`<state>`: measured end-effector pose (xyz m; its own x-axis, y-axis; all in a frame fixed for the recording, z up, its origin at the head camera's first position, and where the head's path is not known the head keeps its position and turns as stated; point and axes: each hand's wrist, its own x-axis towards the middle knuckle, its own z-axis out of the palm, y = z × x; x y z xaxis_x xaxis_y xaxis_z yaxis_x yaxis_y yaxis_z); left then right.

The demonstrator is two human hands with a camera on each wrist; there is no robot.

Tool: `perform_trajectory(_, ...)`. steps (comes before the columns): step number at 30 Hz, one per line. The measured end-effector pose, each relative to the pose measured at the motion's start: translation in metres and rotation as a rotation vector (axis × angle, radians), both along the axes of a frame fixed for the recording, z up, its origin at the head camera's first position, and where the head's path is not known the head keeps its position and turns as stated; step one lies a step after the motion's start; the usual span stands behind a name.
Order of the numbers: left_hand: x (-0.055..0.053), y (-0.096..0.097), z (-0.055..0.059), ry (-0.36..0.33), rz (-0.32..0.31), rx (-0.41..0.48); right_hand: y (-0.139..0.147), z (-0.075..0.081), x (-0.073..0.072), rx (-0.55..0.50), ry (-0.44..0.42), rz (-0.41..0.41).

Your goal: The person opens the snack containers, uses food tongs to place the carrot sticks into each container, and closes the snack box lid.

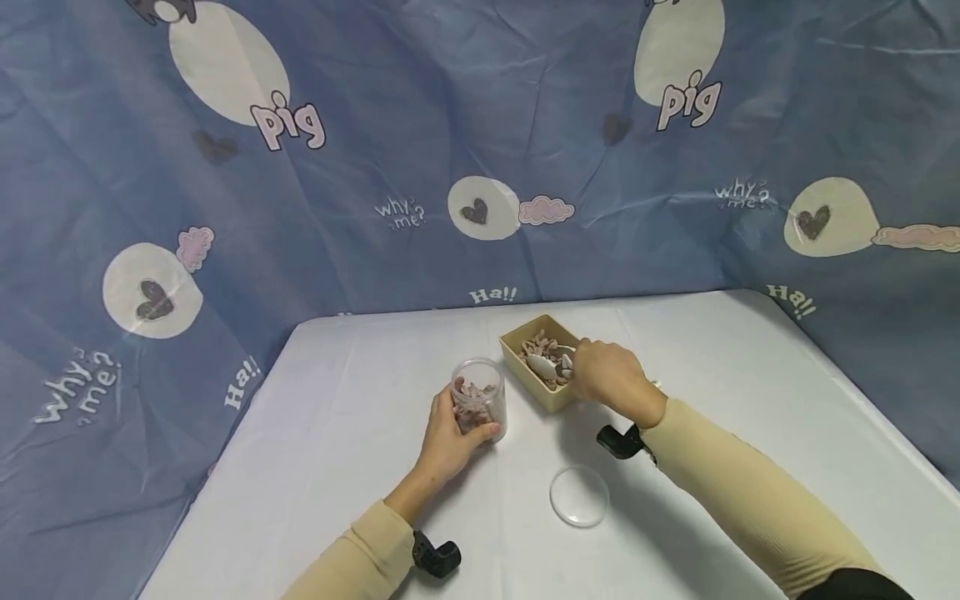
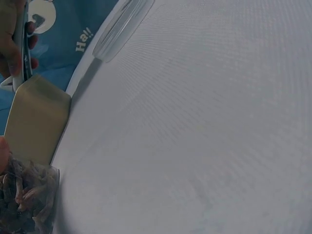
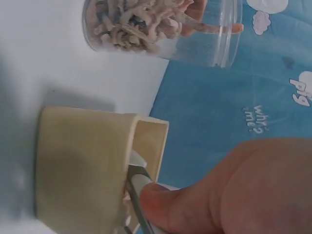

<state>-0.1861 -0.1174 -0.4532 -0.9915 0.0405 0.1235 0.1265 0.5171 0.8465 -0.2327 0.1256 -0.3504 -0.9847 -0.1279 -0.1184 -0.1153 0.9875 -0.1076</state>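
My left hand (image 1: pixel 444 442) holds a clear plastic jar (image 1: pixel 495 421), thumb on its near side and fingers at its left. Small brownish-pink dried strips (image 3: pixel 136 24) fill part of the jar, and one pokes up toward its mouth in the right wrist view. Just to the right stands a pale yellow rectangular box (image 1: pixel 528 385) with similar strips (image 1: pixel 538 343) inside. Over its right edge, my right hand (image 1: pixel 611 375) grips a pair of tongs (image 3: pixel 138 183); their white rounded tips (image 1: pixel 542 367) are down among the strips. Whether the tips pinch a strip is unclear.
A round clear lid (image 1: pixel 579 497) lies on the white tabletop (image 1: pixel 360 417) in front of the box. Behind the table hangs a blue printed cloth (image 1: pixel 405 125). Each wrist carries a black camera mount (image 1: pixel 437 558).
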Motion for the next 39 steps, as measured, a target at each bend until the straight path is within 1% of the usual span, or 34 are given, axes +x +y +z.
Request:
perform_trajectory(5,0.002,0.001,-0.004,-0.01,-0.005,0.008,0.006,-0.012,0.006,-0.054,0.06,0.003)
perform_trajectory(9,0.003,0.001,-0.005,-0.002,-0.009,0.006,0.006,-0.017,0.007,-0.063,0.092,0.005)
perform_trajectory(15,0.001,0.002,-0.003,0.023,-0.014,0.018,0.009,-0.017,0.006,-0.078,0.139,0.019)
perform_trajectory(21,0.002,0.001,-0.002,0.015,-0.011,0.013,0.019,-0.019,0.01,-0.103,0.197,0.065)
perform_trajectory(25,0.002,0.001,-0.002,0.012,-0.001,0.005,0.025,-0.021,0.012,-0.112,0.227,0.07)
perform_trajectory(28,0.002,0.0,-0.001,0.01,0.006,0.002,0.028,-0.021,0.014,-0.132,0.238,0.06)
perform_trajectory(39,0.0,-0.001,-0.001,0.018,0.005,0.005,0.034,-0.019,0.02,-0.176,0.29,0.05)
